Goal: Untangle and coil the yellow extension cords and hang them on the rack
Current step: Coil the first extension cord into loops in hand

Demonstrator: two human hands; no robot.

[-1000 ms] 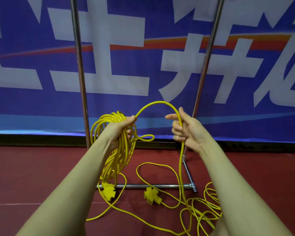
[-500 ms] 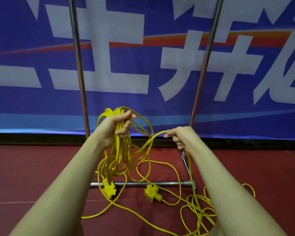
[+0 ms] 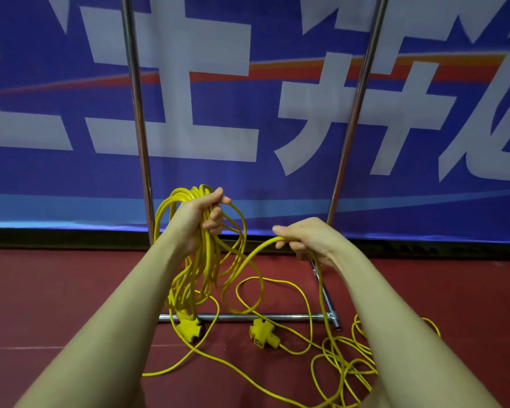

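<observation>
Head view, and the left hand [image 3: 199, 214] is up in front of the banner [image 3: 277, 113], fingers curled tight around a thick bundle of yellow loops, the coil [image 3: 200, 260]. The loops hang down from the fist, past the forearm, to a three-way socket [image 3: 187, 326] that dangles at the low crossbar [image 3: 248, 317] of the rack [image 3: 137, 113].

Over to the right hand [image 3: 309, 238]: it grips a single strand, the cord [image 3: 248, 262], thumb stretched forward along the top, fingers folded under. From that hand the strand curves down and left toward the hanging loops, and another length drops straight down behind the wrist, along the rack's right foot [image 3: 327, 298].

On the floor [image 3: 56, 290], a second socket [image 3: 262, 334] lies just in front of the crossbar, near the middle of the rack's base. Loose cord runs from it across the red floor to a messy tangle [image 3: 345, 363] at the bottom edge, beside the right forearm. Whether that tangle is one cord or two knotted together is hard to say from here. One more strand loops out to the left, ending near the lower middle of the floor.

Both rack uprights rise out of frame, left post just behind the coil, right post behind the right hand. Nothing yellow hangs on the visible part of the rack.
</observation>
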